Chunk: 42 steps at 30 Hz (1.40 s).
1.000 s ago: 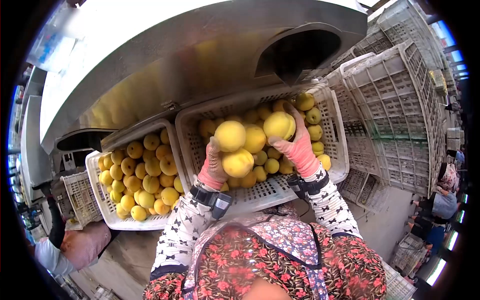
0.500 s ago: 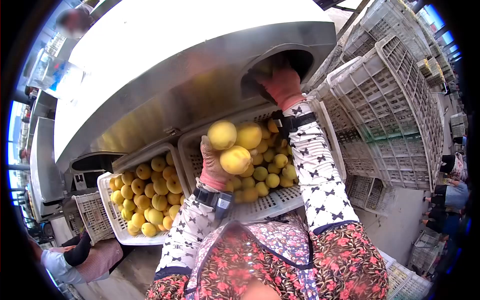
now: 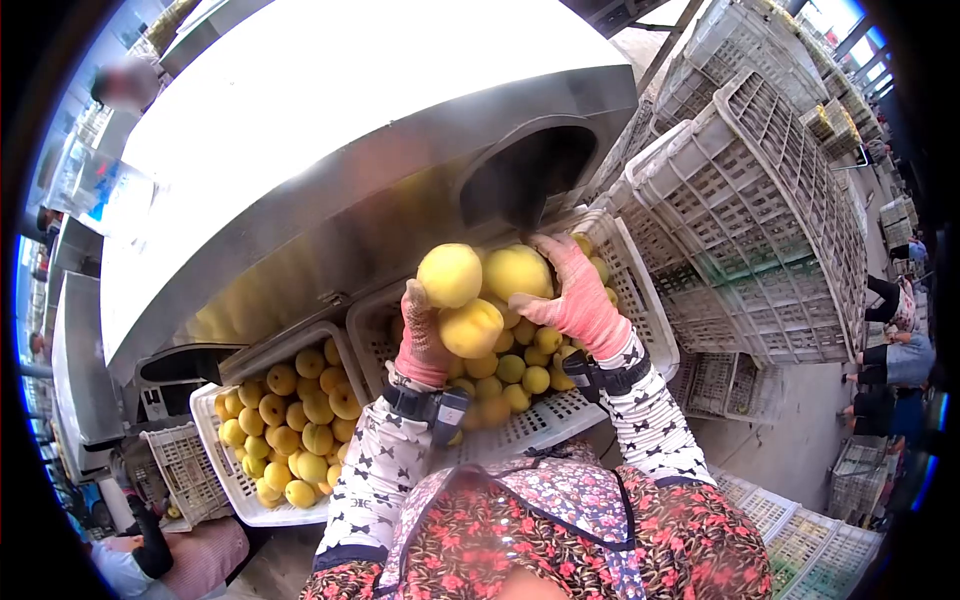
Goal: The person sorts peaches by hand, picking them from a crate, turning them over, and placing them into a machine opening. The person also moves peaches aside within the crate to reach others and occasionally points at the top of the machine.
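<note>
My left hand [image 3: 424, 335], in a pink and tan glove, is closed around yellow peaches, with one peach [image 3: 449, 275] at its fingertips and another peach [image 3: 470, 328] against the palm. Facing it, my right hand [image 3: 575, 297], in a similar glove, has its thumb and fingers around a large yellow peach [image 3: 517, 272]. These peaches touch or nearly touch each other. Both hands are above a white plastic crate [image 3: 535, 432] partly filled with smaller-looking yellow peaches [image 3: 512, 368]. The left palm and some fingertips are hidden.
Ahead stands a metal machine [image 3: 400, 170] with a dark oval opening [image 3: 530, 170]. A second crate [image 3: 200, 405] full of peaches is at the left. Stacked crates [image 3: 750, 230] rise on the right. A seated person [image 3: 190, 560] is at the lower left; others stand far right.
My right hand has come out of the machine's oval opening and down to the peaches, closing around one. My left hand still holds its peaches in nearly the same place.
</note>
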Available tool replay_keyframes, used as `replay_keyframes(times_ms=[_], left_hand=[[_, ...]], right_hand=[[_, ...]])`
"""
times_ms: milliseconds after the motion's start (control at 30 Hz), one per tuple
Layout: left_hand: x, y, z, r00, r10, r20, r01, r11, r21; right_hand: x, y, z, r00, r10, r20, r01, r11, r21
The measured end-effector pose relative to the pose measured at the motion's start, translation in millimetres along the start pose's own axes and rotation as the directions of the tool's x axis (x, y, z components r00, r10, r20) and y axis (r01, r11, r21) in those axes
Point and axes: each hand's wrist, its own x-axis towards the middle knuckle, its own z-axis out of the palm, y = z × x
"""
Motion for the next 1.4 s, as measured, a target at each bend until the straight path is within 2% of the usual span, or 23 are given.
replay_keyframes(times_ms=[133, 167, 200, 267, 300, 400, 433, 533, 567, 600, 633, 667, 733, 767, 800, 867, 900, 967, 1033, 1133, 1200, 1300, 1400], left_hand=[[2, 4, -6, 0.995, -0.093, -0.032, 0.093, 0.995, 0.020], [2, -1, -16, 0.999, -0.028, -0.041, 0.033, 0.991, 0.126], [3, -2, -13, 0.990, -0.001, -0.138, 0.029, 0.978, 0.205], [8, -9, -21, 0.985, 0.036, -0.169, 0.019, 0.950, 0.312], [10, -11, -19, 0.984, 0.121, -0.132, -0.061, 0.920, 0.388], [17, -13, -5, 0.964, 0.255, -0.074, -0.176, 0.822, 0.541], [20, -15, -9, 0.966, 0.248, -0.070, -0.160, 0.791, 0.590], [24, 1, 21, 0.930, 0.364, 0.047, -0.150, 0.260, 0.954], [27, -3, 23, 0.921, 0.373, 0.112, -0.181, 0.153, 0.972], [30, -9, 22, 0.910, 0.375, 0.180, -0.211, 0.044, 0.976], [33, -14, 20, 0.894, 0.371, 0.250, -0.243, -0.067, 0.968], [36, -18, 16, 0.889, 0.405, 0.213, -0.244, 0.027, 0.969], [39, -30, -2, 0.880, 0.462, 0.110, -0.230, 0.212, 0.950], [40, -37, -23, 0.941, 0.307, -0.143, -0.080, 0.612, 0.787], [38, -44, -40, 0.950, 0.193, -0.247, -0.023, 0.830, 0.557], [26, -56, -60, 0.937, -0.103, -0.335, 0.092, 0.995, -0.050], [23, -51, -51, 0.905, -0.186, -0.382, 0.096, 0.965, -0.243], [9, -62, -57, 0.933, -0.079, -0.351, 0.081, 0.997, -0.009], [18, -70, -61, 0.965, 0.042, -0.258, 0.016, 0.976, 0.219], [24, -67, -58, 0.987, 0.151, -0.052, -0.088, 0.786, 0.612], [19, -43, -32, 0.990, 0.127, 0.063, -0.123, 0.551, 0.825], [8, -14, 13, 0.987, 0.134, 0.090, -0.144, 0.477, 0.867], [31, -51, -13, 0.946, 0.193, 0.262, -0.321, 0.429, 0.844]], right_hand=[[33, 5, 4, 0.966, 0.140, -0.217, -0.199, 0.939, -0.281], [58, 4, 11, 0.970, 0.056, -0.236, -0.158, 0.883, -0.441], [91, 20, 24, 0.969, 0.187, -0.159, -0.242, 0.834, -0.495], [109, 34, 34, 0.985, 0.147, -0.086, -0.170, 0.797, -0.579], [114, 32, 22, 0.995, -0.041, -0.089, -0.021, 0.798, -0.603], [81, 9, 7, 0.974, -0.152, -0.165, 0.099, 0.951, -0.294], [60, 4, 7, 0.994, -0.044, -0.102, 0.035, 0.995, -0.095], [23, -12, 20, 0.999, 0.007, -0.039, 0.001, 0.976, 0.219], [15, -28, 25, 0.989, 0.146, 0.013, -0.139, 0.904, 0.404], [9, -10, 40, 0.982, 0.173, -0.072, -0.158, 0.971, 0.177], [10, -6, 39, 0.981, 0.159, -0.113, -0.130, 0.964, 0.232], [16, -4, 36, 0.978, 0.140, -0.155, -0.092, 0.955, 0.283], [35, -10, 24, 0.963, 0.081, -0.257, -0.124, 0.980, -0.157], [47, -12, 21, 0.958, 0.041, -0.285, -0.147, 0.921, -0.362], [74, -5, 27, 0.957, 0.187, -0.221, -0.269, 0.859, -0.436], [115, -2, 35, 0.907, 0.391, -0.154, -0.408, 0.733, -0.544], [129, -9, 35, 0.895, 0.421, -0.146, -0.423, 0.702, -0.573], [101, 1, 24, 0.977, 0.090, -0.195, -0.163, 0.899, -0.406], [75, 1, 20, 0.951, -0.089, -0.296, 0.027, 0.978, -0.208], [18, 1, 35, 1.000, 0.026, -0.015, -0.026, 0.998, -0.050], [2, 4, 43, 0.999, -0.043, -0.026, 0.041, 0.997, -0.065], [-9, 6, 50, 0.998, 0.024, 0.050, -0.021, 0.998, -0.059], [-12, 5, 57, 0.992, 0.072, -0.108, -0.053, 0.985, 0.165]])
